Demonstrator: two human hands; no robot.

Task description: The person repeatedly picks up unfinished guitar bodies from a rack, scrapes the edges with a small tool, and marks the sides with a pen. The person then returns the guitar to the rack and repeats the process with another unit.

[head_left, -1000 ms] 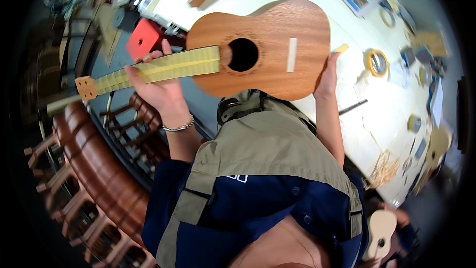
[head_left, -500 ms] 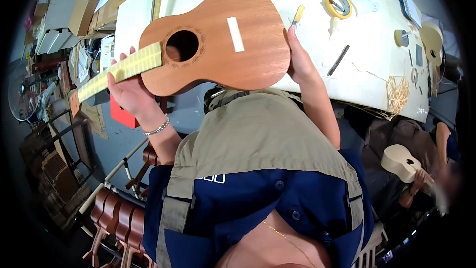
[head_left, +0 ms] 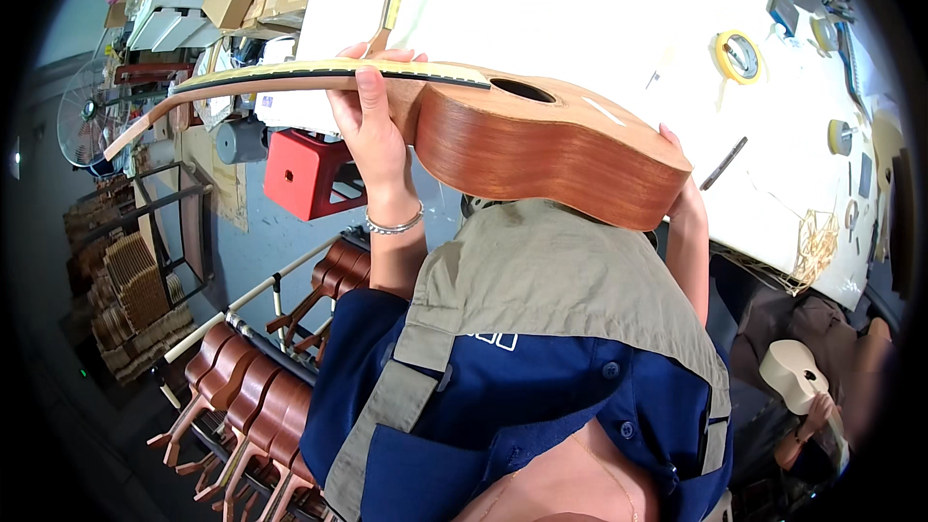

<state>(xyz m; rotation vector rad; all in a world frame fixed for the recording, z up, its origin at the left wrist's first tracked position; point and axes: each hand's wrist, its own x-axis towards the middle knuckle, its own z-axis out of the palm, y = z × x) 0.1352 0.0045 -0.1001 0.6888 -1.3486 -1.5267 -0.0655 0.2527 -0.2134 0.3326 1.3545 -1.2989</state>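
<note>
A small unstrung brown wooden ukulele (head_left: pixel 541 150) is tilted in front of me, its side facing me and its neck pointing left. Yellow tape (head_left: pixel 319 68) covers the fretboard, and a white strip (head_left: pixel 601 110) sits on the top beyond the soundhole. My left hand (head_left: pixel 372 121) is closed around the neck close to the body, thumb on the near side. At the rounded tail end, my right hand (head_left: pixel 686 195) supports the body; most of its fingers are hidden behind the wood.
Behind the ukulele spreads a white table (head_left: pixel 541 10) with a yellow tape roll (head_left: pixel 738 58), a dark pen-like tool (head_left: pixel 723 163) and a straw-coloured tangle (head_left: pixel 817 244). A red stool (head_left: pixel 300 174) and racked brown instrument bodies (head_left: pixel 251 387) are left. Another person holds a pale ukulele (head_left: pixel 793 375) at right.
The ukulele has turned from showing its top to showing its side, and its neck has swung up toward level. My left hand has shifted along the neck toward the body. My view has shifted left.
</note>
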